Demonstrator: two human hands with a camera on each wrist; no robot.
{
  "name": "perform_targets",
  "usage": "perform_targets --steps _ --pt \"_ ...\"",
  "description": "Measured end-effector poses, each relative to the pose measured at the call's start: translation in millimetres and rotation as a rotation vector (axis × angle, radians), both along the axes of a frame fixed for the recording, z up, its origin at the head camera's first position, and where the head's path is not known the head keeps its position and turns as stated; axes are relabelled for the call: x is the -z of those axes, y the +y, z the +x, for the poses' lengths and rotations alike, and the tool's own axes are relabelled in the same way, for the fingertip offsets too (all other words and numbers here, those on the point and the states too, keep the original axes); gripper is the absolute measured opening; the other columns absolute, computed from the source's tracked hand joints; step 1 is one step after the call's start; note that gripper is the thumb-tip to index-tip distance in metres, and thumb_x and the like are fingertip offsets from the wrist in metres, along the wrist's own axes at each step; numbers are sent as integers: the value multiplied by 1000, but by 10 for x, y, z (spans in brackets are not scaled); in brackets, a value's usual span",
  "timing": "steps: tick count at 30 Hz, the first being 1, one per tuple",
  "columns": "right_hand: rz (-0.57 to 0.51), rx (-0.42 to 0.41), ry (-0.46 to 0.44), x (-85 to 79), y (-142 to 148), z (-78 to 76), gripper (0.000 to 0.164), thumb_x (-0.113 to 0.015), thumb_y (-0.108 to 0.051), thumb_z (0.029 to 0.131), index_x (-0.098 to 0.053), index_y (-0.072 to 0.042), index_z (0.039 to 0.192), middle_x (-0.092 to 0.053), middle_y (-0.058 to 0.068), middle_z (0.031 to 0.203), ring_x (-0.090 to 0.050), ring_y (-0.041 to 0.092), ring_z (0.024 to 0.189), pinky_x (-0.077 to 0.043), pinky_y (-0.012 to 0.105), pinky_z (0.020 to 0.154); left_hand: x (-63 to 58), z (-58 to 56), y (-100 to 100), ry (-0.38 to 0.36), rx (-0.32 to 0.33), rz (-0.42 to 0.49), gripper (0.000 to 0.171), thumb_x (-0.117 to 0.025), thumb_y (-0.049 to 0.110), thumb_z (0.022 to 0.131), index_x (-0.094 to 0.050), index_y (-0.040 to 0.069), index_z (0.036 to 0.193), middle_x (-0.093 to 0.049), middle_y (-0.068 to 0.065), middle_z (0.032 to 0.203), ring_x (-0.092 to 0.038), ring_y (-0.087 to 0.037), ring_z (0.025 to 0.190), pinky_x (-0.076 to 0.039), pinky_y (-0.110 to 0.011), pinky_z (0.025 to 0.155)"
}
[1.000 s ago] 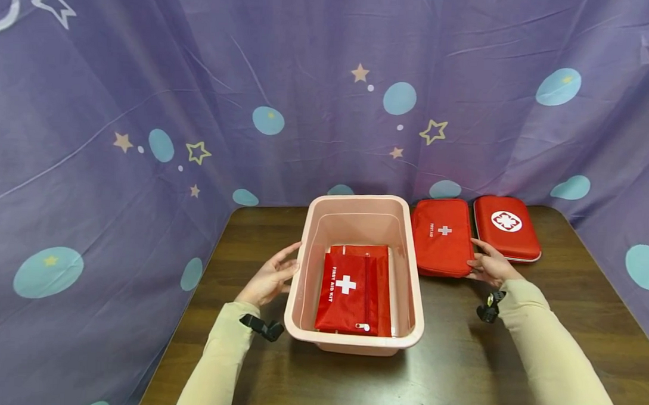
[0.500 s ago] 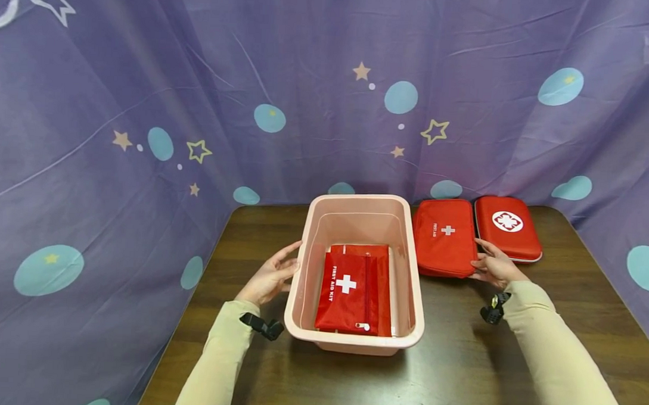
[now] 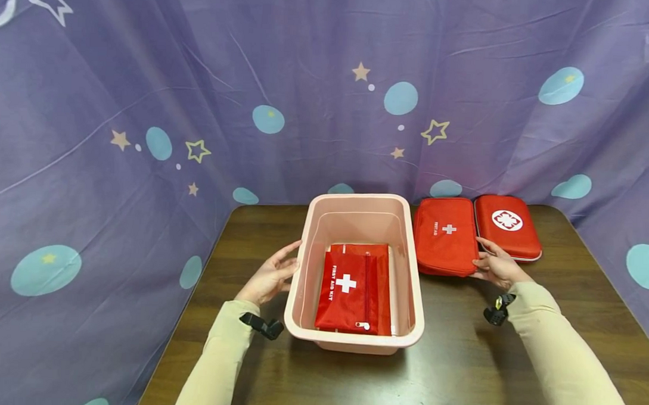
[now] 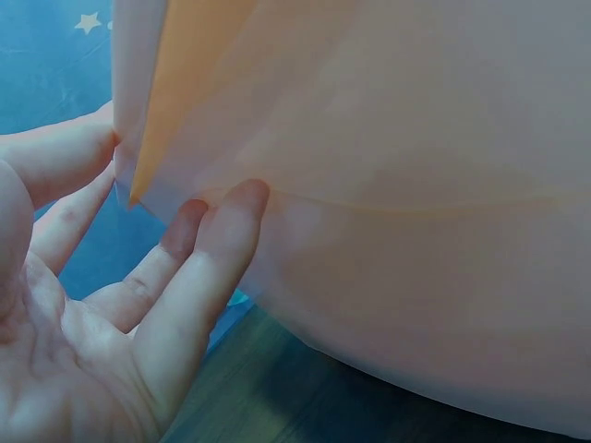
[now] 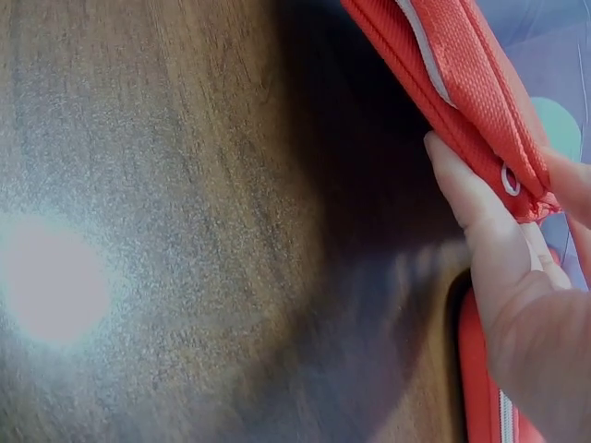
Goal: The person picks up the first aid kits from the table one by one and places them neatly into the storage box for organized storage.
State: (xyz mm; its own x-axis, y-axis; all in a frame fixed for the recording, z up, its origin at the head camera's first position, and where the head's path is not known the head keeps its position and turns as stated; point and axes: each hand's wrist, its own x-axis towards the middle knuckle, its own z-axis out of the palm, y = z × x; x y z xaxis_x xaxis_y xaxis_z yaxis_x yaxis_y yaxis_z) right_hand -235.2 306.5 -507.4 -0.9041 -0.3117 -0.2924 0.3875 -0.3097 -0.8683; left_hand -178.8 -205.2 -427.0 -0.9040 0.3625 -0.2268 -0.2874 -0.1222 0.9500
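Note:
A pink plastic bin (image 3: 356, 340) stands on the table. In it lies a red first aid kit pouch (image 3: 353, 311) with a white cross, on top of another red piece. My left hand (image 3: 270, 278) is at the bin's left side; its spread fingertips (image 4: 242, 198) touch the outer wall in the left wrist view. To the right of the bin is a red first aid bag (image 3: 441, 245), pinched at its right edge by my right hand (image 3: 496, 269). The right wrist view shows the bag's zipped edge (image 5: 452, 120) between thumb and fingers.
A red hard case (image 3: 516, 236) with a white round emblem sits right of the bag, near my right hand. Behind the wooden table (image 3: 458, 362) hangs a purple curtain (image 3: 317, 107) with stars and dots.
The right hand and the first aid bag have shifted slightly to the right, away from the bin. My left hand and the bin have stayed in place.

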Motion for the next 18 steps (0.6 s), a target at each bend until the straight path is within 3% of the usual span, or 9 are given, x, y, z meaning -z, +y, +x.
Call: perform_targets --steps 7,14,18 --pt "-91 -9 40 -21 43 54 61 -29 19 90 -34 -28 129 -57 1 91 -59 11 74 -56 36 71 -1 9 -2 2 0 1 61 -48 3 97 -20 14 151 -57 0 114 -61 -12 95 -55 -37 75" --pt "-88 -12 41 -46 55 71 71 -38 17 90 -15 -23 144 -59 1 93 -63 13 81 -56 35 71 4 6 -3 15 1 -11 61 -49 4 97 -21 13 151 -57 -1 114 -61 -13 95 -55 -36 73" --pt "-83 -26 49 -37 69 85 71 -39 16 90 -16 -23 144 -58 1 94 -64 14 84 -56 35 71 0 1 -3 17 1 -25 61 -48 4 97 -21 13 151 -57 -1 115 -62 -13 95 -55 -38 74"
